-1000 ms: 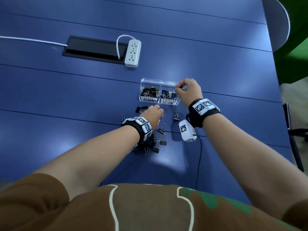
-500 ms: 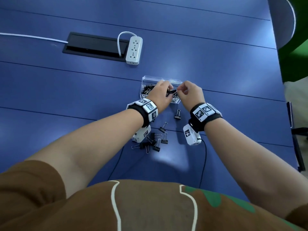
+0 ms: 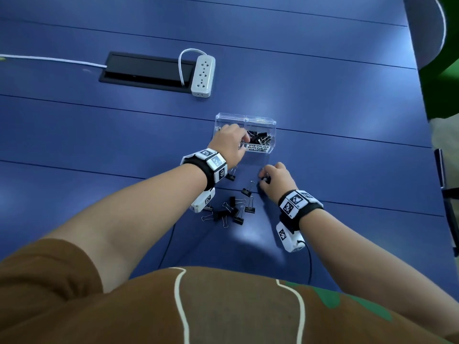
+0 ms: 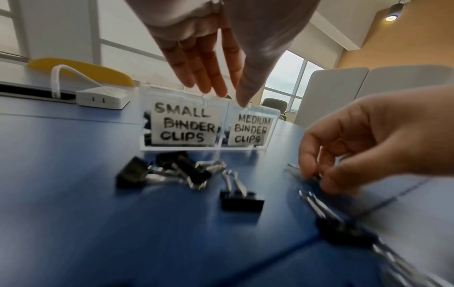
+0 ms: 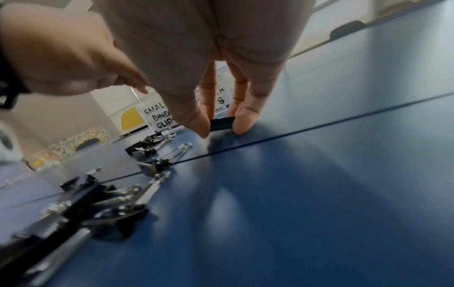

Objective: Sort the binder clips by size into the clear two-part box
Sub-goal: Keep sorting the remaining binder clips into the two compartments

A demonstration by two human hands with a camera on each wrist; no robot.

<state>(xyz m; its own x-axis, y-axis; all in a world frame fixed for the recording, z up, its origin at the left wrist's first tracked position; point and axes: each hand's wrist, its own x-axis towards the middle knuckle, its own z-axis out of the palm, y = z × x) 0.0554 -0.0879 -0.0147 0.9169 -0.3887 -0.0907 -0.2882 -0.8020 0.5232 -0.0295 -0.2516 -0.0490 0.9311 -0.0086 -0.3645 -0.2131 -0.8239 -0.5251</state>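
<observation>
Right grip (image 5: 221, 124) pinches a binder clip (image 5: 222, 122) on the counter (image 5: 319, 174); left grip (image 4: 211, 64) spread, fingers straight over the clear box (image 4: 209, 126).

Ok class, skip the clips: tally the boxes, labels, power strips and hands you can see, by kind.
Box: 1
Labels (small label, medium label): 2
Power strip: 1
Hands (left hand; right hand, pinching a clip): 2
Total: 6

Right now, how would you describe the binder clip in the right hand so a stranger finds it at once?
Start at the clear two-part box on the blue table. Just in front of its "MEDIUM" half, the right hand pinches a black clip. Unlike the loose clips, it lies apart, between fingertips.
</observation>
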